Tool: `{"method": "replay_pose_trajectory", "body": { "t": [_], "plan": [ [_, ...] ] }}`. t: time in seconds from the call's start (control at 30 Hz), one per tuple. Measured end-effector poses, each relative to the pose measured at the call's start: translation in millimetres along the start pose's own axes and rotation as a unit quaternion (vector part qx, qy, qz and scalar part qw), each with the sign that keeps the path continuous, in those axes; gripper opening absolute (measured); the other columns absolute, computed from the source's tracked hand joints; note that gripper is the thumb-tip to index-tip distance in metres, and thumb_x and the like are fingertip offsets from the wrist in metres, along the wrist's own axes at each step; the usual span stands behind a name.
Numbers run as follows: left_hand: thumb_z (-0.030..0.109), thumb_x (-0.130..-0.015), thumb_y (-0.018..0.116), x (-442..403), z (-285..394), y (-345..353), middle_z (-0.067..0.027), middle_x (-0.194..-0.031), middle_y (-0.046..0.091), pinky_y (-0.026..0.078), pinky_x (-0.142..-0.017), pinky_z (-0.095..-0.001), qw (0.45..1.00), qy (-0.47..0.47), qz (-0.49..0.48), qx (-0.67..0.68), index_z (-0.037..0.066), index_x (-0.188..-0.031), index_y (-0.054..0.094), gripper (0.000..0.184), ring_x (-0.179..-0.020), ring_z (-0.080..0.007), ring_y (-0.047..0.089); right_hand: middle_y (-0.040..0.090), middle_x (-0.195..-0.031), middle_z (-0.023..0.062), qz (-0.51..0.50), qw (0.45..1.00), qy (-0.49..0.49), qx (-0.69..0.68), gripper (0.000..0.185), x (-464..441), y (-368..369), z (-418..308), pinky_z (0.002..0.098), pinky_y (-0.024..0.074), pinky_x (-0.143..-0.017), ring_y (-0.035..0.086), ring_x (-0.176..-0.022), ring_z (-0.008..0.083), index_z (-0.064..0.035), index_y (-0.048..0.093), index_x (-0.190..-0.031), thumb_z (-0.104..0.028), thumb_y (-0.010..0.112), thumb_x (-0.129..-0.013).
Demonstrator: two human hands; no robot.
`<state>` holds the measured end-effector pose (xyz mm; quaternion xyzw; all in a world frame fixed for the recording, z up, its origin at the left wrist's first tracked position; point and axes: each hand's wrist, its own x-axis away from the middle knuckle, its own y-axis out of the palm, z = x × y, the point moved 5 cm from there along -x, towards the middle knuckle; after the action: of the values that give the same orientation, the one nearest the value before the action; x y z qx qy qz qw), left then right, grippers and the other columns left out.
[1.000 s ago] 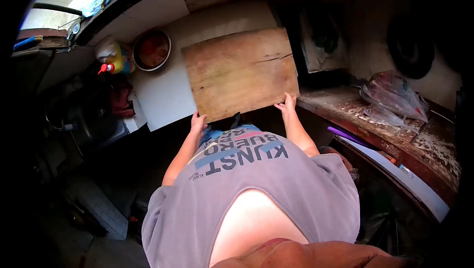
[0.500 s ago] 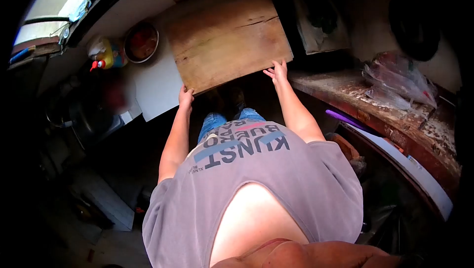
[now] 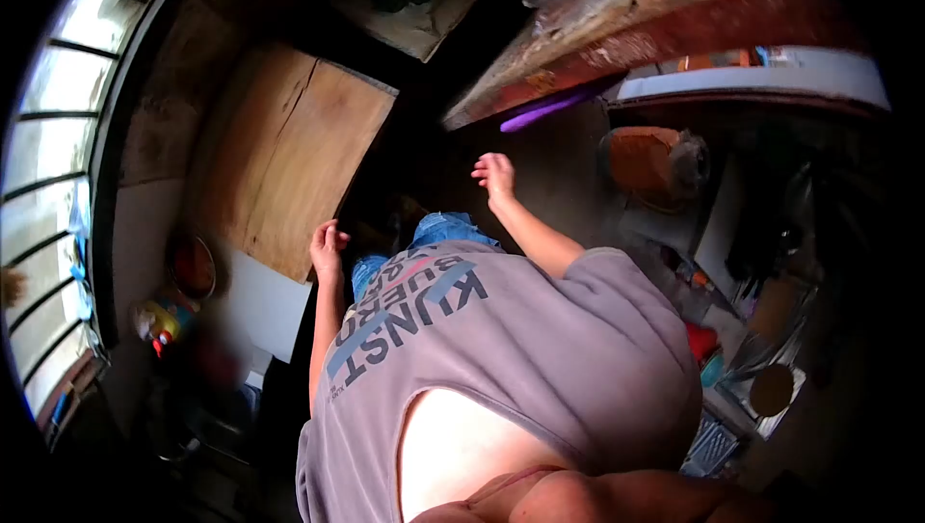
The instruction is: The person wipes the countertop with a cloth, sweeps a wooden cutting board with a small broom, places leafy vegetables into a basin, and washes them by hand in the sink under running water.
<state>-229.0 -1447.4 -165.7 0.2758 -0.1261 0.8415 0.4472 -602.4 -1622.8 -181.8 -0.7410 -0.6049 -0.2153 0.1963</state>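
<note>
A wooden board (image 3: 299, 152) with a dark crack lies on the white counter (image 3: 265, 303) at the left. My left hand (image 3: 330, 245) is beside the board's near edge, fingers loosely curled and apart, with nothing visible in them. Away from the board, to the right, my right hand (image 3: 495, 176) hangs in the air over the dark floor. Its fingers are slightly bent and spread, and it holds nothing.
A metal bowl (image 3: 193, 266) and a yellow bottle with a red cap (image 3: 164, 330) stand at the left, near a barred window (image 3: 58, 157). A worn red-edged bench (image 3: 674, 26) crosses the upper right. Below it are a purple object (image 3: 549, 114) and an orange container (image 3: 644, 166).
The view has swung to the right, so the board appears turned and farther left. My right hand has come off the board, and my left hand has loosened from its edge.
</note>
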Motion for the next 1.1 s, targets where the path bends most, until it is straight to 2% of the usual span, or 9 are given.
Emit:
{"method": "replay_pose_trajectory", "body": {
  "t": [0.07,0.23,0.33,0.5,0.63,0.67,0.8,0.97,1.1],
  "plan": [
    [0.020,-0.094,0.052,5,27,35,-0.0015,-0.070,0.059,0.043,-0.059,-0.0219,0.996,0.006,-0.079,-0.037,0.003,-0.107,0.059,0.022,-0.064,-0.0088,0.054,0.054,-0.071,-0.0004,0.098,0.984,-0.130,-0.077,0.010,18,-27,-45,0.0191,0.0380,-0.046,0.053,-0.056,0.0077,-0.0088,0.052,-0.093,-0.017,0.057,-0.090],
    [0.019,-0.093,0.054,22,64,108,-0.0010,-0.084,0.061,0.045,-0.067,-0.0219,0.960,0.045,-0.257,-0.104,0.003,-0.111,0.056,0.024,-0.075,-0.0087,0.056,0.054,-0.085,-0.0015,0.106,0.911,-0.390,-0.081,0.025,60,-11,-165,0.0205,0.0441,-0.066,0.052,-0.072,0.0077,-0.0039,0.053,-0.101,-0.005,0.067,-0.081],
    [0.021,-0.094,0.054,34,76,135,-0.0012,-0.090,0.061,0.047,-0.073,-0.0232,0.932,0.057,-0.342,-0.102,0.004,-0.113,0.055,0.026,-0.083,-0.0091,0.057,0.056,-0.084,-0.0014,0.131,0.906,-0.389,0.102,0.016,60,-13,-174,0.0211,0.0442,-0.066,0.053,-0.070,0.0083,-0.0030,0.058,-0.095,-0.007,0.067,-0.082],
    [0.020,-0.094,0.054,60,107,167,-0.0016,-0.092,0.061,0.047,-0.077,-0.0246,0.904,0.095,-0.400,-0.113,0.003,-0.113,0.055,0.025,-0.084,-0.0094,0.057,0.060,-0.082,0.0003,0.070,0.947,-0.301,-0.089,0.004,107,-37,-143,0.0199,0.0440,-0.063,0.058,-0.076,0.0073,-0.0038,0.059,-0.090,-0.007,0.058,-0.089],
    [0.019,-0.094,0.053,71,121,201,-0.0014,-0.094,0.061,0.045,-0.076,-0.0227,0.881,0.112,-0.445,-0.116,0.004,-0.112,0.056,0.024,-0.085,-0.0091,0.057,0.059,-0.088,-0.0009,0.107,0.926,-0.356,-0.069,0.017,97,-31,-164,0.0215,0.0437,-0.067,0.054,-0.076,0.0077,-0.0061,0.056,-0.095,-0.010,0.067,-0.082],
    [0.018,-0.094,0.052,71,122,211,-0.0014,-0.095,0.061,0.045,-0.075,-0.0227,0.878,0.122,-0.450,-0.110,0.004,-0.112,0.056,0.023,-0.086,-0.0090,0.057,0.059,-0.094,0.0010,0.155,0.890,-0.428,-0.010,0.033,85,-25,-179,0.0255,0.0454,-0.071,0.055,-0.082,0.0111,-0.0053,0.055,-0.102,-0.014,0.074,-0.076],
    [0.016,-0.094,0.053,82,145,242,-0.0015,-0.097,0.061,0.045,-0.077,-0.0239,0.870,0.140,-0.463,-0.101,0.004,-0.111,0.056,0.021,-0.088,-0.0097,0.057,0.062,-0.065,0.0023,0.201,0.898,-0.379,0.100,0.022,45,-29,-191,0.0291,0.0458,-0.058,0.057,-0.060,0.0138,0.0009,0.062,-0.074,-0.018,0.073,-0.076],
    [0.015,-0.094,0.053,89,163,275,-0.0028,-0.099,0.060,0.046,-0.081,-0.0265,0.859,0.179,-0.478,-0.042,0.003,-0.111,0.055,0.021,-0.094,-0.0121,0.057,0.056,-0.068,-0.0035,0.070,0.943,-0.324,-0.024,0.015,107,-57,-179,0.0216,0.0404,-0.057,0.049,-0.063,0.0043,-0.0041,0.061,-0.077,-0.016,0.066,-0.084],
    [0.028,-0.088,0.063,124,183,316,-0.0119,-0.132,0.047,0.038,-0.098,-0.0343,0.825,0.176,-0.536,-0.035,0.004,-0.135,0.039,0.059,-0.121,-0.0210,0.046,0.054,-0.072,-0.0048,-0.070,0.949,-0.289,-0.106,0.019,150,-55,-195,0.0211,0.0386,-0.059,0.048,-0.065,0.0044,-0.0077,0.057,-0.075,-0.023,0.062,-0.086]
  ]
}}
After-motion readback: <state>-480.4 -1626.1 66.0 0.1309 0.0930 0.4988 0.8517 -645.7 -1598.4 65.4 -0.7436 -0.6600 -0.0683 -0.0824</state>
